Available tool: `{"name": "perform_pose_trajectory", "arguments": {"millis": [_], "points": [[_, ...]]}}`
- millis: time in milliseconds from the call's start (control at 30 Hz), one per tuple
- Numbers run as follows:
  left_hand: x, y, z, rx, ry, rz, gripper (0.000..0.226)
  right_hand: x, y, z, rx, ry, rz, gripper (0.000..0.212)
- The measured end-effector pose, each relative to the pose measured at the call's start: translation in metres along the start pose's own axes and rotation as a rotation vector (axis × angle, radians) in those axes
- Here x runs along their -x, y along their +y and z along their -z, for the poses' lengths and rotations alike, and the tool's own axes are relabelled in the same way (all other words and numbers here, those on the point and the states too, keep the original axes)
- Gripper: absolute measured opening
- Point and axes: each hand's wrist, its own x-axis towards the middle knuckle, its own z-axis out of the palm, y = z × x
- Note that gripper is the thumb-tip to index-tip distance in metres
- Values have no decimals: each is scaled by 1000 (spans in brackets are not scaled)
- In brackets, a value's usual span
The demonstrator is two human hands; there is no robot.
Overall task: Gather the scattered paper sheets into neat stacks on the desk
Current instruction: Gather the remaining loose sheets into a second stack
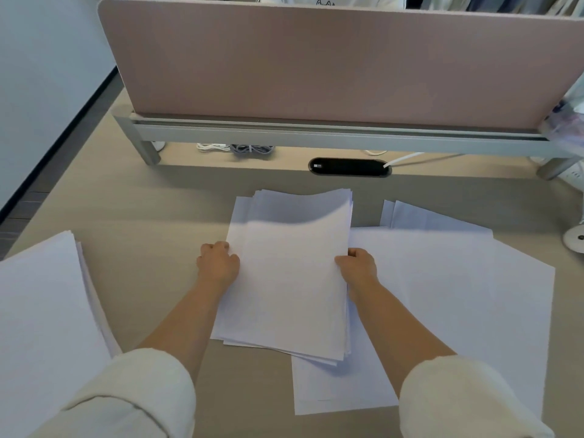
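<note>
A loose stack of white paper sheets (287, 273) lies in the middle of the desk (151, 248), its edges slightly fanned. My left hand (218, 263) grips the stack's left edge with curled fingers. My right hand (358, 267) grips its right edge the same way. More white sheets (458, 286) lie spread under and to the right of the stack, one sticking out toward me at the bottom (335, 390). Another thick pile of paper (44, 314) sits at the left edge of the desk.
A pink divider panel (331, 64) on a grey metal rail (316, 137) closes off the back of the desk. A black cable slot (349, 167) lies just behind the papers, with coiled cables (249, 149) under the rail. A white round base (576, 238) stands at the far right.
</note>
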Motion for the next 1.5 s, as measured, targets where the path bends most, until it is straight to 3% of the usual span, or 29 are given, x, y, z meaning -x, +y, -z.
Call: {"name": "perform_pose_trajectory", "arguments": {"millis": [133, 267, 400, 500, 667, 733, 900, 933, 967, 1033, 1067, 1133, 1233, 1300, 1367, 1500], "points": [[-2, -4, 1, 68, 13, -25, 40, 4, -5, -8, -64, -50, 26, 35], [-6, -4, 1, 100, 22, -19, 41, 4, -6, -17, 53, -89, 29, 54], [-8, -2, 4, 145, -4, 91, 39, 6, -9, -25, 113, -68, 35, 32], [-12, -2, 8, 206, -44, 119, 20, 5, -11, -27, 117, -41, 11, 35], [-13, -3, 18, 450, -135, 196, 22, 10, -14, -23, 84, -33, -28, 40], [-6, -3, 22, 553, -202, 163, 21, 10, -12, -22, 105, -42, -8, 27], [22, 5, 33, 818, -434, -25, 21, 12, -8, -19, 98, -88, -6, 19], [26, 8, 34, 850, -469, -57, 19, 14, -8, -17, 90, -116, 6, 12], [33, 14, 37, 905, -491, -89, 21, 16, -10, -14, 95, -147, 24, 19], [46, 26, 42, 1036, -539, -134, 31, 18, -12, -8, 85, -218, 14, 53], [53, 34, 43, 1106, -562, -146, 35, 19, -12, -5, 76, -272, 15, 56], [71, 49, 41, 1219, -613, -140, 37, 27, -14, 6, -25, -443, -7, 45], [98, 75, 32, 1319, -660, -121, 31, 28, -5, 27, -253, -744, -54, 56], [109, 86, 22, 1353, -655, -90, 43, 26, -1, 45, -374, -823, -87, 59], [116, 90, 12, 1386, -630, -45, 51, 20, 4, 65, -418, -751, -74, 53], [127, 84, -9, 1367, -569, 19, 41, 2, 18, 105, -261, -435, 74, 37]]}}
